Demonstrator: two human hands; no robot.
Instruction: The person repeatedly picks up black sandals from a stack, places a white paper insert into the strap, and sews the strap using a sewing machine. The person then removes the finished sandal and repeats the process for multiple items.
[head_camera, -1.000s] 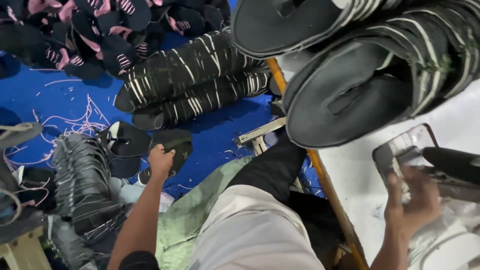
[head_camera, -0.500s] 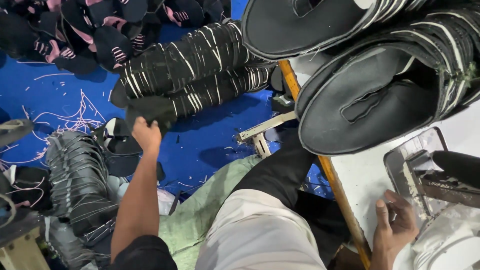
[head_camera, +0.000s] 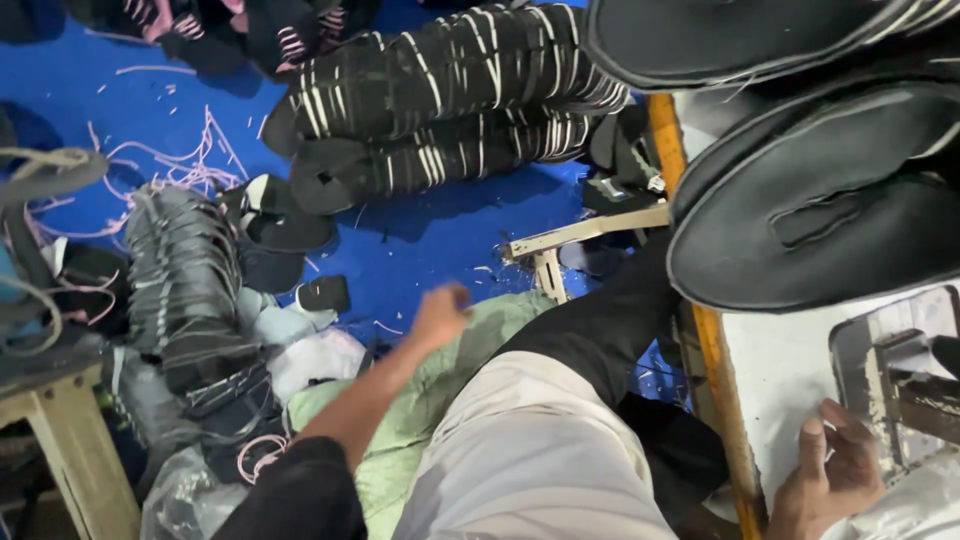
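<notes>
1. Hands sit far apart: the left hand (head_camera: 440, 315) hangs low over the blue floor sheet (head_camera: 440, 235), and the right hand (head_camera: 828, 480) rests on the white bench (head_camera: 785, 375) at the lower right.
2. Left hand is blurred; its fingers look loosely curled and seem to hold nothing, though the blur leaves that unsure.
3. Nearest to it, just to its left on the sheet, lies a small black piece (head_camera: 324, 293), apart from the hand.
4. Right hand lies with fingers spread narrowly, their tips touching the edge of a metal plate (head_camera: 890, 395) of a machine; they grip nothing.
5. Black shoe soles (head_camera: 820, 215) are stacked on the bench above that hand.
6. Two bundles of black soles with white stripes (head_camera: 440, 110) lie on the sheet, well above the left hand.
7. Grey bundle (head_camera: 185, 285) stands at the left, with pink thread scraps (head_camera: 190, 160) scattered near it.
8. Light trousers (head_camera: 530, 450) and green cloth (head_camera: 450, 390) lie between the two hands.
</notes>
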